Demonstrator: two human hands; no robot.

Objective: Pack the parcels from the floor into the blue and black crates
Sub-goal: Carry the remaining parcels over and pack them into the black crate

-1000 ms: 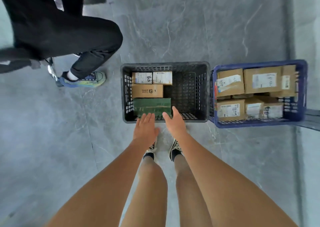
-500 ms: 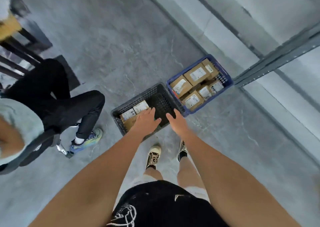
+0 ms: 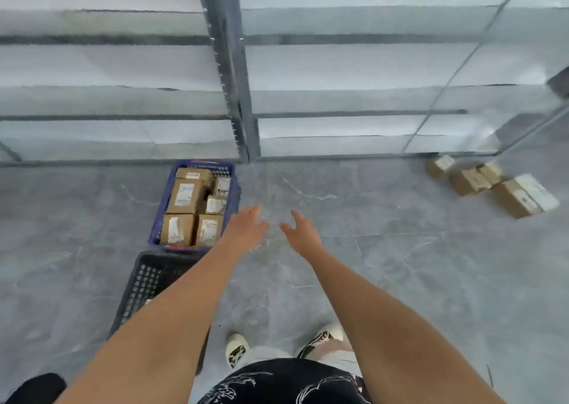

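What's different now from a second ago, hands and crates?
Both hands have left the black crate: the left hand and right hand now reach out empty over bare floor, fingers open. The view has swung right, bringing loose parcels on the floor by the shelving into sight. The blue crate remains full of boxes, beside the black one.

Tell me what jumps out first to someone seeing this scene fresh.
Two bare hands, left and right, reach out open and empty over the grey floor. Left of them sits a blue crate full of brown parcels, a black crate nearer. More loose parcels lie far right by the shelving.
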